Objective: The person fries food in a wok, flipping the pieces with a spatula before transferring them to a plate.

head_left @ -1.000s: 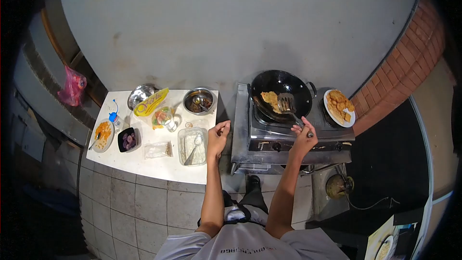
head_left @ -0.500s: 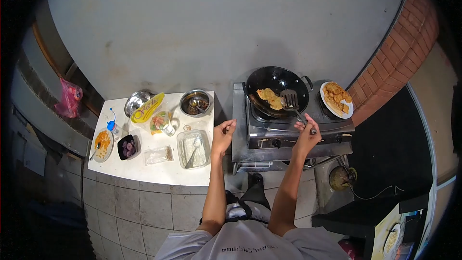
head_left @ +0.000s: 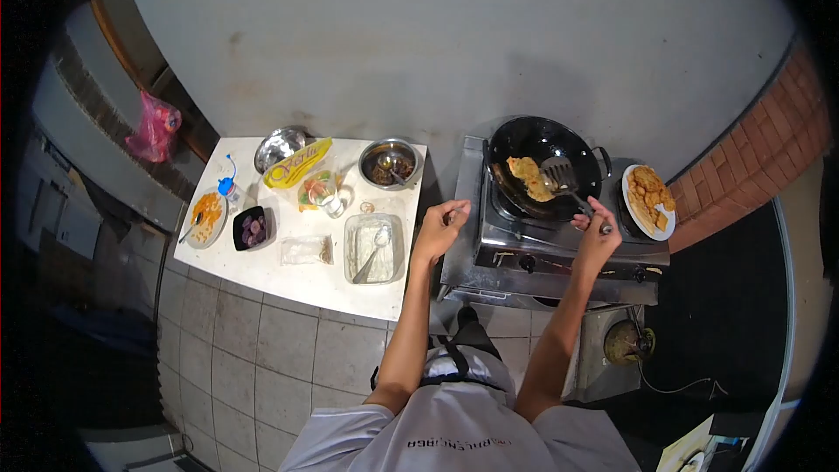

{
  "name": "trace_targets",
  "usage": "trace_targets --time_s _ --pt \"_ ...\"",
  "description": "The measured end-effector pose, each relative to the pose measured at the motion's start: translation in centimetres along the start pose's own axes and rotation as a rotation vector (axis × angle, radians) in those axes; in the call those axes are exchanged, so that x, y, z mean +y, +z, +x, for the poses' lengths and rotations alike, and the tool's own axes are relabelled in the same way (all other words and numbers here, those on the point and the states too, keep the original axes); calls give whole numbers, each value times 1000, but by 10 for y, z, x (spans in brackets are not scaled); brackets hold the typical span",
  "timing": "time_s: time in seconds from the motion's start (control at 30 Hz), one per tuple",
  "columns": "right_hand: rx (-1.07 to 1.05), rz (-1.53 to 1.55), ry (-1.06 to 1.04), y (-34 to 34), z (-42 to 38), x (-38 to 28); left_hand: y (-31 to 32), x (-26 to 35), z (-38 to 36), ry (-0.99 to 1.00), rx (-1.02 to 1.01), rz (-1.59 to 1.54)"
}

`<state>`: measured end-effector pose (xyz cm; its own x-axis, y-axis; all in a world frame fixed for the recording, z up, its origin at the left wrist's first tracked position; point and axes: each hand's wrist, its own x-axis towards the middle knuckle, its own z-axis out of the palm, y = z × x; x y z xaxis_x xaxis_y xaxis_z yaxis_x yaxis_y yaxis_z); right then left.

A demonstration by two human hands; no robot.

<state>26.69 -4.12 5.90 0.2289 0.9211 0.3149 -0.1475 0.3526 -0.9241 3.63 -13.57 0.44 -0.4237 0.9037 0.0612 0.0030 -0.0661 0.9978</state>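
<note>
My right hand [head_left: 599, 233] is closed around the handle of a dark slotted spatula [head_left: 561, 177]. The spatula's head is inside a black wok [head_left: 535, 133], against the right side of a golden fried piece [head_left: 527, 177] that looks like a fritter or omelette. Between the table and the stove hovers my left hand [head_left: 440, 232], its fingers curled in a pinch; what they hold, if anything, I cannot make out. Under the wok is a steel gas stove [head_left: 568, 245]. A white plate of fried pieces [head_left: 648, 197] sits on the stove's right side.
On the white table [head_left: 341, 299] at left are a container with white batter and a spoon [head_left: 374, 249], a steel bowl with dark food [head_left: 389, 163], a yellow packet [head_left: 299, 163], a black bowl [head_left: 253, 228] and a plate of orange bits [head_left: 207, 218]. A gas cylinder [head_left: 627, 343] stands below right.
The whole view has swung, shifting the scene rightward. Inside the wok the spatula's head sits slightly closer over the fried piece. My left hand stays pinched beside the table's edge.
</note>
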Motion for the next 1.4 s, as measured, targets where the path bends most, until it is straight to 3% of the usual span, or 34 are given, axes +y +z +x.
trace_targets --time_s 0.17,0.43,0.57,0.63,0.8,0.93,1.2,1.3,1.4 --pt "-256 -213 -161 -11 46 -8 -1 -16 13 -49 43 23" --pt "-436 -410 -28 -23 121 -1 6 9 27 -7 217 -18" --pt "-524 -391 -138 -17 148 30 11 19 32 -95 240 -40" --pt "-557 -390 -126 -10 161 44 16 23 33 -17 264 -7" --pt "-655 -464 -86 2 183 63 30 37 39 -46 259 35" --pt "-735 -435 -107 2 204 89 40 39 48 42 268 59" --pt "-777 -131 141 7 213 116 38 46 44 -47 287 76" --pt "-746 -80 245 13 210 113 34 44 43 22 311 195" --pt "-788 -104 215 17 204 105 33 47 43 30 326 210"
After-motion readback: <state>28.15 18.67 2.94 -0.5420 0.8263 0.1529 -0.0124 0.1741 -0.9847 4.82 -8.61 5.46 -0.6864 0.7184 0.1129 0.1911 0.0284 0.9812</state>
